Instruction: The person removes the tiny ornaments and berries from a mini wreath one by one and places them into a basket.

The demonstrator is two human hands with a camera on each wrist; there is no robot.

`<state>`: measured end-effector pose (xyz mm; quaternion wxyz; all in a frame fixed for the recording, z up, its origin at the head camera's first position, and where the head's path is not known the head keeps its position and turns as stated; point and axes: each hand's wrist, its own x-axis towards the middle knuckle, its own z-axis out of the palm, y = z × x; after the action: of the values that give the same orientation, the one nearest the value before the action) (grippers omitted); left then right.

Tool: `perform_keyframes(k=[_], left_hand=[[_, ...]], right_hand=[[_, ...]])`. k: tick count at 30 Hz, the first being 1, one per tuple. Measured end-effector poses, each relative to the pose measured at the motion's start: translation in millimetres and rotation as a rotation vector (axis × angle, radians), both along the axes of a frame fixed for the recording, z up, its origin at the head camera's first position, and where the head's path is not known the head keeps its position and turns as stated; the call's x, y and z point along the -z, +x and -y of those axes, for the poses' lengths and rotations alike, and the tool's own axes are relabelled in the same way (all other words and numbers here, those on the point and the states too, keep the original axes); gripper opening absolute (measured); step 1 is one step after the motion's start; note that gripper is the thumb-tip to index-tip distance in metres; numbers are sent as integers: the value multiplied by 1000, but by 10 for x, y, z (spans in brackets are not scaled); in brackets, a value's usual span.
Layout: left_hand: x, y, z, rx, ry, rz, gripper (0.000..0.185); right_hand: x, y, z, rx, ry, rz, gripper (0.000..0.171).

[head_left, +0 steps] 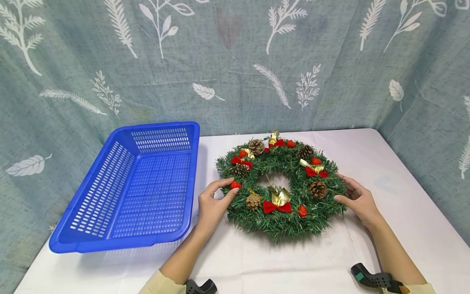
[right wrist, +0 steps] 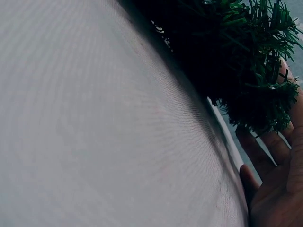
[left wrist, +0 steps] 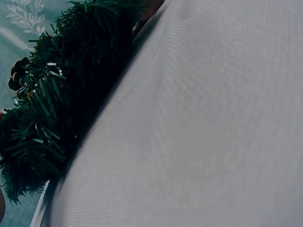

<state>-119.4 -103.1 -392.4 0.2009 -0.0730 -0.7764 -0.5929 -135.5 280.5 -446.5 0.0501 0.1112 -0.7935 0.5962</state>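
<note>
A green Christmas wreath with pine cones, red bows and gold ribbons lies flat on the white table. My left hand grips its left edge, with index finger and thumb curled around the needles by a red berry. At the opposite edge my right hand holds the wreath, fingers on top and thumb against the side. The left wrist view shows the wreath close above the cloth. In the right wrist view the wreath is seen from low down, with my right hand beside it.
An empty blue slotted plastic basket stands on the table to the left of the wreath, close to my left hand. A leaf-patterned curtain hangs behind and around the table. Black wrist mounts show at the bottom edge.
</note>
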Motion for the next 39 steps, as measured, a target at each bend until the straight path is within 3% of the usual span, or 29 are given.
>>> perform_keyframes(k=[10, 17, 21, 30, 39], left_hand=[[-42, 18, -12, -14, -12, -113, 29], [145, -78, 20, 13, -7, -166, 32], [165, -81, 19, 41, -4, -176, 30], [63, -8, -33, 85, 6, -201, 31], [-111, 113, -85, 162, 25, -158, 30]], right_hand=[[-15, -8, 9, 7, 21, 7, 60], [-16, 2, 19, 11, 18, 18, 61], [-6, 3, 20, 12, 19, 24, 61], [15, -4, 11, 7, 15, 17, 63], [16, 0, 8, 17, 26, 18, 62]])
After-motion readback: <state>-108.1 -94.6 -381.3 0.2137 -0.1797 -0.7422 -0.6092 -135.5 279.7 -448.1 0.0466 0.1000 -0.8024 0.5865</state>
